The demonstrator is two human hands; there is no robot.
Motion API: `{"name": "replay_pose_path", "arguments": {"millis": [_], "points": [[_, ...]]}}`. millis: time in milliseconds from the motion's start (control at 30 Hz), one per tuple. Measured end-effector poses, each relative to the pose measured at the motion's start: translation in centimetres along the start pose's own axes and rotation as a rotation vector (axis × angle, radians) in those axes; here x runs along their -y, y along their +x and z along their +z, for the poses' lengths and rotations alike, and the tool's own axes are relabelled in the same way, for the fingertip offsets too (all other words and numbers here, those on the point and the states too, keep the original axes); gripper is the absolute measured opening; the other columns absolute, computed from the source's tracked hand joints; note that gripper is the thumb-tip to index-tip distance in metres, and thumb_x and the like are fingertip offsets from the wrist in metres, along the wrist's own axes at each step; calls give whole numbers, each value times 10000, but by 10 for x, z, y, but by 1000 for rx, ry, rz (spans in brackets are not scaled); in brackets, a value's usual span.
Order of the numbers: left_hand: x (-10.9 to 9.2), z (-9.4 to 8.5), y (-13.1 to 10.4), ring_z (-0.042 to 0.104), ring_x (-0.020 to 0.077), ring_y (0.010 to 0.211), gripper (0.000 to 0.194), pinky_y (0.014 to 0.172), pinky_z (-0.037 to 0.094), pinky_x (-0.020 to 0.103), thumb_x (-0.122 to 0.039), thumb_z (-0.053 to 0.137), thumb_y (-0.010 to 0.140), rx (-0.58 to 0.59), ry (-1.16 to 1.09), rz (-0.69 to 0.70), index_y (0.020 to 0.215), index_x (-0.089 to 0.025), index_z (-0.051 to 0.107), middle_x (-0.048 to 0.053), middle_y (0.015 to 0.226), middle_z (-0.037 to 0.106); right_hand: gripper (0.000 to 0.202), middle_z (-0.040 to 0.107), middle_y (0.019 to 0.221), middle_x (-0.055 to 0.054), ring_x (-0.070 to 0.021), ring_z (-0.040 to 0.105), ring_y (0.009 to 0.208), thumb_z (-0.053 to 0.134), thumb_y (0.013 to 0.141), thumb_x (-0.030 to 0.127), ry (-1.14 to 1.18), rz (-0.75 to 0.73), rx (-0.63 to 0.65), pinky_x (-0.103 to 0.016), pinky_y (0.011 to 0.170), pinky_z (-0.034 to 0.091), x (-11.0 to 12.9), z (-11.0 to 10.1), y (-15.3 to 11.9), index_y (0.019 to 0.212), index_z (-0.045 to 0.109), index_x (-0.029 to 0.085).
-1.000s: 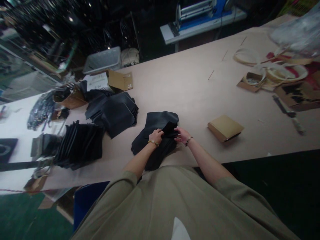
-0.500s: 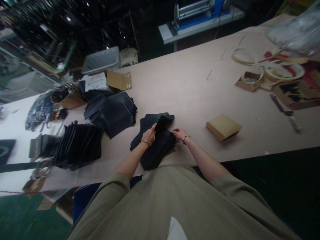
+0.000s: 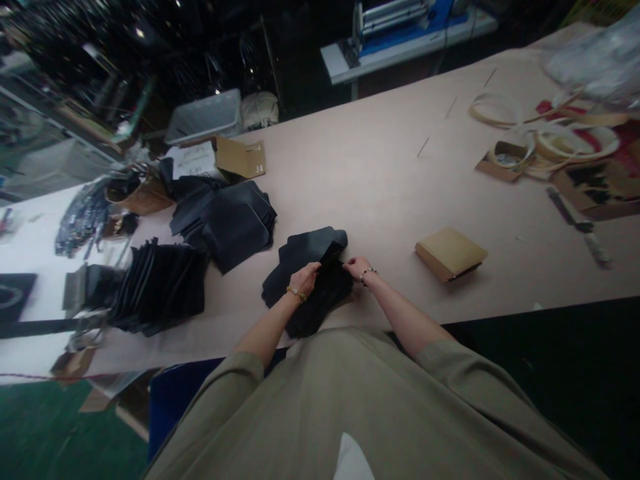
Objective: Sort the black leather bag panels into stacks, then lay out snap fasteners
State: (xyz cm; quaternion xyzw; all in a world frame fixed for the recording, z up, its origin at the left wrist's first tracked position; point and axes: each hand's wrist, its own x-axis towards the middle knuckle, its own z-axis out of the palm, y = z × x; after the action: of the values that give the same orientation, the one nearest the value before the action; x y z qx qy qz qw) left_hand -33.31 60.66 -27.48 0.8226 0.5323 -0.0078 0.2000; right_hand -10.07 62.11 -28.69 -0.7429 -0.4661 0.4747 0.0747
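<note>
Partly behind hands (image 3: 304,279), black sheets (image 3: 321,301).

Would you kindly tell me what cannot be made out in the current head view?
Head view:
- Black stack: lower layers hidden by its top pieces; no count possible.
- Left hand: palm hidden by its own back.
- Right hand: fingertips too small and blurred to judge their grip.
- Blue machine: cut off by the top edge.

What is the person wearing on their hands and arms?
No gloves. The left hand has a yellowish bracelet at its wrist; the right hand has a dark bracelet with lighter spots. Short olive sleeves leave the forearms bare.
</note>
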Motion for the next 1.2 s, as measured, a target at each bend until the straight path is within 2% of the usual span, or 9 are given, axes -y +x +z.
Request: {"name": "replay_pose_path", "arguments": {"millis": [133, 333, 567, 633, 733, 867, 1033, 1133, 1200], "points": [[-3, -6, -3, 516, 230, 1275, 602, 752, 547, 321, -155, 319, 971, 111, 141, 172, 1519, -401, 350, -8, 1608, 278, 218, 678, 811, -67, -121, 576, 669, 653, 821, 299, 36, 4, 29, -207, 577, 393, 13, -5, 4, 892, 736, 110], [-20, -13, -9, 539, 264, 1179, 611, 858, 532, 364, -602, 492, 917, 96, 147, 101, 1421, -257, 485, 102, 1314, 576, 275, 656, 743, -26, -96, 540, 585, 636, 851, 386, 106, -20, 64, -198, 551, 409, 18, -7, 4, 954, 737, 153], [-28, -11, -10, 541, 235, 1162, 630, 784, 542, 346, -193, 360, 956, 123, 176, 54, 1558, -353, 261, 74, 1452, 471, 153, 703, 873, -78, -152, 638, 796, 699, 795, 255, 1, -27, -18, -233, 738, 471, -4, -2, 4, 896, 731, 144], [-29, -11, -11, 518, 243, 1188, 577, 775, 541, 343, -199, 337, 970, 156, 207, 86, 1511, -398, 361, 50, 1505, 413, 123, 697, 829, -74, -164, 641, 797, 717, 765, 243, -25, -24, -23, -243, 742, 473, -3, -4, 6, 851, 725, 155], [-35, -10, -13, 494, 262, 1197, 434, 815, 541, 362, -416, 373, 998, 145, 207, 85, 1383, -304, 539, 75, 1447, 469, 96, 669, 742, -67, -174, 630, 778, 741, 721, 227, -41, -21, -26, -251, 727, 467, 3, -8, 7, 721, 684, 150], [-46, -7, -13, 473, 295, 1214, 651, 870, 535, 392, -653, 530, 874, 141, 196, 45, 1361, -221, 539, 128, 1401, 490, 123, 657, 713, -50, -138, 597, 692, 748, 717, 234, 18, -33, -6, -224, 649, 450, 15, -12, 6, 727, 674, 137], [-50, -7, -16, 504, 257, 1183, 509, 830, 544, 363, -318, 403, 967, 107, 169, -53, 1471, -251, 418, 112, 1396, 504, 204, 694, 832, -50, -104, 596, 664, 655, 829, 289, 101, -19, -45, -202, 620, 447, 10, -7, 0, 965, 690, 142], [-47, -9, -20, 517, 250, 1188, 687, 793, 549, 362, -156, 345, 940, 130, 181, -37, 1570, -388, 198, 73, 1538, 365, 139, 678, 770, -61, -133, 614, 679, 704, 775, 251, 62, 12, -52, -230, 657, 456, -4, -2, -2, 850, 694, 134], [-45, -10, -22, 511, 260, 1201, 674, 765, 552, 366, -149, 327, 944, 148, 196, 8, 1542, -451, 250, 39, 1577, 307, 107, 656, 696, -56, -152, 618, 670, 732, 739, 231, 39, 17, -20, -247, 667, 461, -9, 0, -2, 758, 686, 136]]}}
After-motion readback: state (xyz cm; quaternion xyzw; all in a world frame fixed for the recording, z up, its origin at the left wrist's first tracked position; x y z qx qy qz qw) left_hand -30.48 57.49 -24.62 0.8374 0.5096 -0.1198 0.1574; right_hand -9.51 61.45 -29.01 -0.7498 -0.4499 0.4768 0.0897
